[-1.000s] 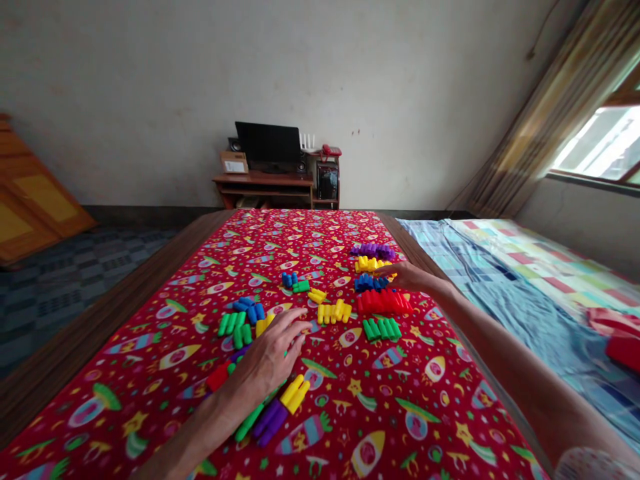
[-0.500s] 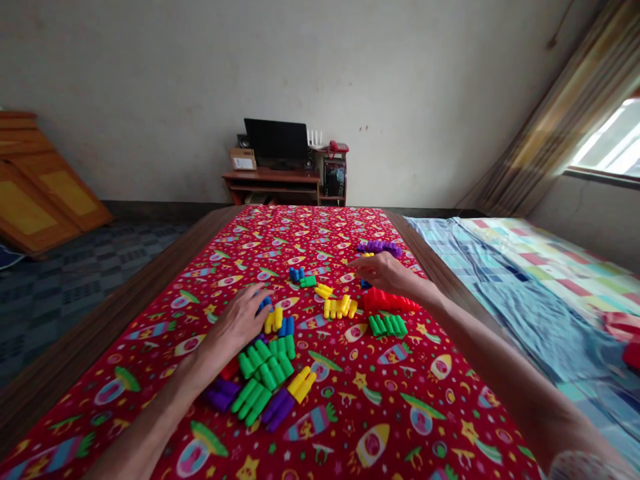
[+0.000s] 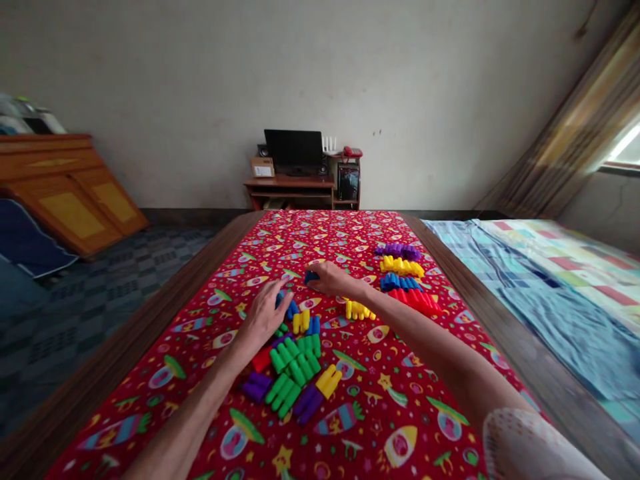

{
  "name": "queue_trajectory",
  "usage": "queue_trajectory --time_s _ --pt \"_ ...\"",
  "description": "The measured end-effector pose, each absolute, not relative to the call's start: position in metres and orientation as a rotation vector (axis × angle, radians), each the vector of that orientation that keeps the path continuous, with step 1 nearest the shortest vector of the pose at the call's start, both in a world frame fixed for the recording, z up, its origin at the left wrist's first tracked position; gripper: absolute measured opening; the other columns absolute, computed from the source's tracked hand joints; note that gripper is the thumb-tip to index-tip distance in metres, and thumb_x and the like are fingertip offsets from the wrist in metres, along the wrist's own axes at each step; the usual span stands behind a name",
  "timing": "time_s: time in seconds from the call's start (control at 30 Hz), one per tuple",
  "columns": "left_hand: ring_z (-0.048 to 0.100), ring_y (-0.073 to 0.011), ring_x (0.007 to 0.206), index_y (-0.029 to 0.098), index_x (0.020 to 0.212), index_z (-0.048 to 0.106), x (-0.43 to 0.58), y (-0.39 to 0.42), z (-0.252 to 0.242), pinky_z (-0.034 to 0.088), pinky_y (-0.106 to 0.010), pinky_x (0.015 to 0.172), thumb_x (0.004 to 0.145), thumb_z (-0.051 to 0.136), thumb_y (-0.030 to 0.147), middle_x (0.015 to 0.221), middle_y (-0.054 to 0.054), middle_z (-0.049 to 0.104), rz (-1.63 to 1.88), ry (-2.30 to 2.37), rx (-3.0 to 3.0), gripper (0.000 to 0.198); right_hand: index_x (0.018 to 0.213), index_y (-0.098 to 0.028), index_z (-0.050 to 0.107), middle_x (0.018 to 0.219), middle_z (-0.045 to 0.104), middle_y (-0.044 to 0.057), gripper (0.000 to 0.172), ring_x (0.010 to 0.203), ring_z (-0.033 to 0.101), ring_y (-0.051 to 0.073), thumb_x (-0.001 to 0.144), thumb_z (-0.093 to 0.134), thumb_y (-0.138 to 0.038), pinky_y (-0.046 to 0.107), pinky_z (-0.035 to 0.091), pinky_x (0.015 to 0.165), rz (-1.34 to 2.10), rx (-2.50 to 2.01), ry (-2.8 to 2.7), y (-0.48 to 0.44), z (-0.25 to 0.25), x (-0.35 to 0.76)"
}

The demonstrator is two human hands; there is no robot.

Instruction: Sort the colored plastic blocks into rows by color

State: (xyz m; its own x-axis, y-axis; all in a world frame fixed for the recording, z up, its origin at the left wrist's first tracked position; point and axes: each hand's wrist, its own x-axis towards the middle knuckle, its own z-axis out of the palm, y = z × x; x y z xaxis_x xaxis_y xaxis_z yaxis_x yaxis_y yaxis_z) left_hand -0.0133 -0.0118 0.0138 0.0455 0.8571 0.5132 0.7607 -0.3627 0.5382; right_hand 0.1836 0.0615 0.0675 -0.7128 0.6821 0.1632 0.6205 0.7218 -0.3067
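Observation:
My left hand (image 3: 267, 312) is at the upper left of the pile, its thumb and fingers curled round a blue building block (image 3: 289, 304). Farther forward, my right hand (image 3: 327, 277) pinches another blue block (image 3: 311, 275) at the tablecloth; its fingertips are partly hidden. Beside and below the left hand lie a yellow block (image 3: 301, 323), several joined-looking green blocks (image 3: 296, 359), purple blocks (image 3: 256, 387) and a red block (image 3: 262, 360) partly covered by the left wrist. A yellow row (image 3: 359, 309) lies just beyond the right forearm.
Rows of purple (image 3: 399, 251), yellow (image 3: 402, 267), blue (image 3: 401, 283) and red blocks (image 3: 416, 301) lie along the right side. A red patterned cloth (image 3: 395, 393) covers the table. Right of it is a bed (image 3: 540, 293); a desk with a monitor (image 3: 294, 149) stands behind.
My right hand has moved left from beside the rows to a blue block near the middle. The left hand stays by the blue blocks. My view has swung left.

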Motion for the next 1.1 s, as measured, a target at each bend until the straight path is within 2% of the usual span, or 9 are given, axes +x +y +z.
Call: queue_trajectory --time_s 0.13,0.2,0.27,0.4,0.57,0.67,0.87,0.97,1.1 --pt "0.069 -0.026 0.084 0.016 0.096 0.069 0.003 -0.02 0.028 0.055 -0.032 0.072 0.086 0.049 0.058 0.082 -0.005 0.073 1.079 1.5 1.85 0.048 0.116 -0.017 0.065 0.09 0.072 0.002 0.029 0.078 0.064 0.014 0.088 0.064 -0.024 0.02 0.042 0.068 0.632 -0.612 -2.612 0.03 0.076 0.2" --pt "0.067 -0.0231 0.068 0.016 0.083 0.069 0.014 -0.027 0.033 0.052 -0.028 0.058 0.079 0.056 0.063 0.066 -0.001 0.068 1.046 1.437 1.692 0.049 0.122 -0.018 0.061 0.095 0.072 0.004 0.033 0.081 0.065 0.015 0.089 0.064 -0.024 0.022 0.044 0.069 0.586 -0.626 -2.576 0.01 0.079 0.208" --pt "0.066 -0.0203 0.062 0.016 0.081 0.068 0.026 -0.035 0.038 0.051 -0.027 0.054 0.073 0.063 0.064 0.065 0.0 0.067 1.087 1.381 1.504 0.049 0.122 -0.016 0.06 0.099 0.07 0.009 0.033 0.085 0.064 0.019 0.089 0.063 -0.023 0.026 0.045 0.07 0.379 -0.776 -2.54 -0.008 0.08 0.215" --pt "0.067 -0.0195 0.069 0.015 0.085 0.065 0.048 -0.052 0.048 0.053 -0.027 0.059 0.068 0.069 0.062 0.075 -0.002 0.07 1.132 1.276 1.318 0.05 0.116 -0.013 0.059 0.103 0.066 0.016 0.026 0.092 0.061 0.023 0.094 0.057 -0.027 0.031 0.047 0.073 0.074 -0.837 -2.585 -0.034 0.082 0.227" --pt "0.065 -0.0175 0.064 0.015 0.08 0.063 0.065 -0.067 0.052 0.054 -0.027 0.059 0.069 0.071 0.061 0.07 0.0 0.067 0.988 1.177 1.399 0.047 0.107 -0.014 0.06 0.099 0.065 0.01 0.021 0.086 0.06 0.017 0.092 0.061 -0.028 0.028 0.047 0.073 0.202 -0.618 -2.672 -0.044 0.09 0.251" --pt "0.067 -0.0185 0.065 0.016 0.084 0.065 0.072 -0.071 0.049 0.055 -0.029 0.061 0.077 0.063 0.062 0.072 -0.003 0.068 0.92 1.112 1.47 0.047 0.108 -0.016 0.061 0.096 0.068 0.009 0.024 0.085 0.061 0.017 0.089 0.065 -0.03 0.028 0.047 0.073 0.23 -0.618 -2.72 -0.045 0.097 0.274" --pt "0.068 -0.0246 0.095 0.018 0.099 0.068 0.057 -0.057 0.041 0.055 -0.036 0.086 0.091 0.047 0.047 0.101 -0.011 0.072 0.991 1.275 2.134 0.037 0.119 -0.014 0.064 0.106 0.071 0.014 0.038 0.089 0.067 0.023 0.086 0.066 -0.031 0.03 0.048 0.076 0.061 -1.171 -2.37 -0.005 0.105 0.373" --pt "0.065 -0.0251 0.105 0.018 0.106 0.068 0.039 -0.043 0.031 0.05 -0.039 0.096 0.093 0.041 0.038 0.11 -0.011 0.07 0.961 1.381 2.448 0.036 0.109 -0.015 0.071 0.085 0.075 0.008 0.029 0.074 0.069 0.021 0.084 0.063 -0.029 0.025 0.047 0.066 0.168 -1.413 -2.375 0.026 0.092 0.434" --pt "0.063 -0.0244 0.108 0.018 0.112 0.068 0.02 -0.029 0.013 0.05 -0.037 0.097 0.094 0.037 0.035 0.116 -0.011 0.068 0.852 1.481 2.576 0.04 0.097 -0.015 0.075 0.082 0.076 0.007 0.024 0.075 0.07 0.022 0.078 0.068 -0.027 0.024 0.047 0.065 0.239 -1.514 -2.465 0.051 0.063 0.474"
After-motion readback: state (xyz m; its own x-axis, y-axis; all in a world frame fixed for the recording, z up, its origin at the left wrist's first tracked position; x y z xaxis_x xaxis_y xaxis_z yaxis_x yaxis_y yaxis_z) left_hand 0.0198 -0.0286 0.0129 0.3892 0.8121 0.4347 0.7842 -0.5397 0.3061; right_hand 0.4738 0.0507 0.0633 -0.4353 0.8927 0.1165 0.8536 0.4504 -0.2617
